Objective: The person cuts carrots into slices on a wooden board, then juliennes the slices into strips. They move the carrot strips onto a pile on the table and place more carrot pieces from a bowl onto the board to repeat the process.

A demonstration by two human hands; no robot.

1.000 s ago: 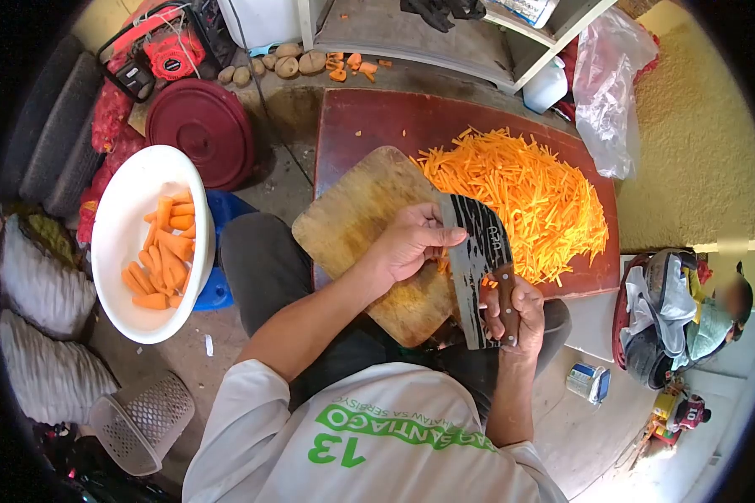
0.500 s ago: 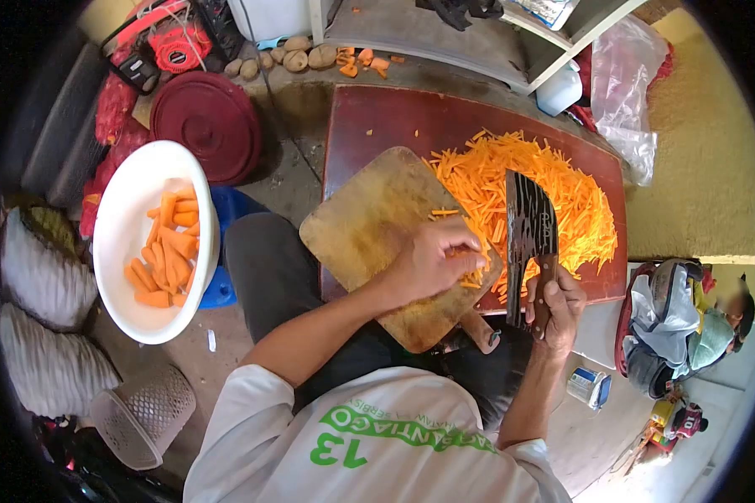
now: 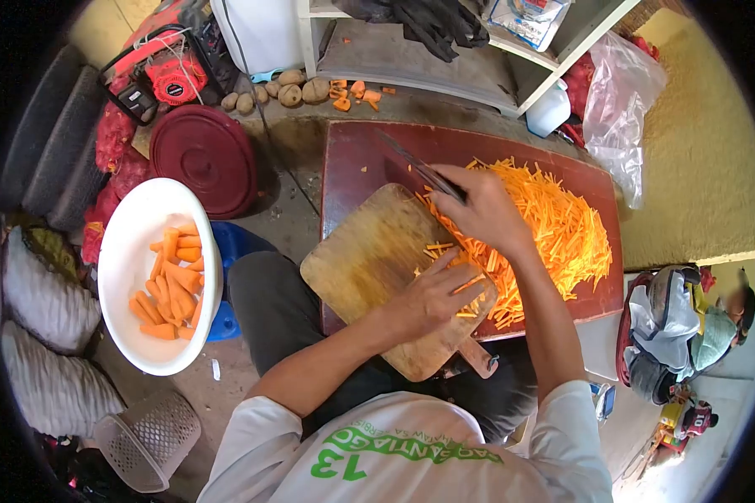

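Note:
My right hand (image 3: 481,210) grips the handle of a dark cleaver (image 3: 419,171), whose blade points up-left, edge-on, over the far corner of the wooden cutting board (image 3: 369,251). My left hand (image 3: 436,293) rests flat on the board's right side, fingers over a few carrot strips (image 3: 439,249). A big heap of carrot matchsticks (image 3: 554,222) covers the red-brown table (image 3: 369,151) just right of the board. Both forearms wear white sleeves.
A white basin (image 3: 130,277) with peeled carrot pieces (image 3: 169,281) sits at the left on a blue stool. Behind it lie a dark red lid (image 3: 203,159), a red machine (image 3: 164,80), potatoes (image 3: 289,92) and carrot scraps (image 3: 351,92). A plastic bag (image 3: 617,109) hangs right; a mesh basket (image 3: 147,440) lies lower left.
My right hand carried the cleaver from the board's near right edge up across the carrot heap to the board's far corner. My left hand slid down-right along the board, off the blade.

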